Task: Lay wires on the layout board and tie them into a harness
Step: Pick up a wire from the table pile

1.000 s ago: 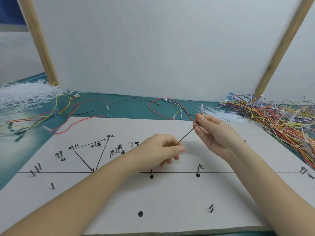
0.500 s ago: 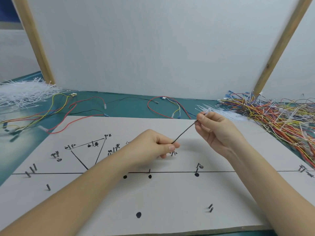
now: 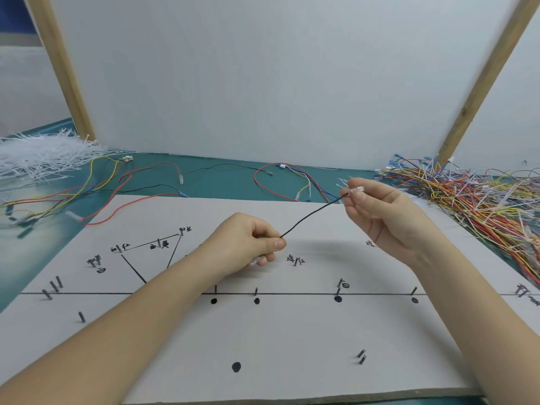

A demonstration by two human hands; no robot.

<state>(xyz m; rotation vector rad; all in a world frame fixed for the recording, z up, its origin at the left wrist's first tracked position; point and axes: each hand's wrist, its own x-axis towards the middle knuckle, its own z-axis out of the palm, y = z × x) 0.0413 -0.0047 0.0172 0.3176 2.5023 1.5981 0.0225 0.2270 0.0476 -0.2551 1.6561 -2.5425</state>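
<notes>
From the head camera, the black wire (image 3: pixel 314 213) hangs in the air above the board (image 3: pixel 292 331), stretched between both hands. It could slip out if a pinch goes loose, or miss the pins (image 3: pixel 255 291) if it comes down crooked. The left hand (image 3: pixel 248 244) is curled shut and pinches the wire's low end between thumb and finger. The right hand (image 3: pixel 377 211) pinches the high end, by its clear tip, with the other fingers loosely bent. More wires (image 3: pixel 473 200) lie piled on the tabletop (image 3: pixel 228 182) to the right.
</notes>
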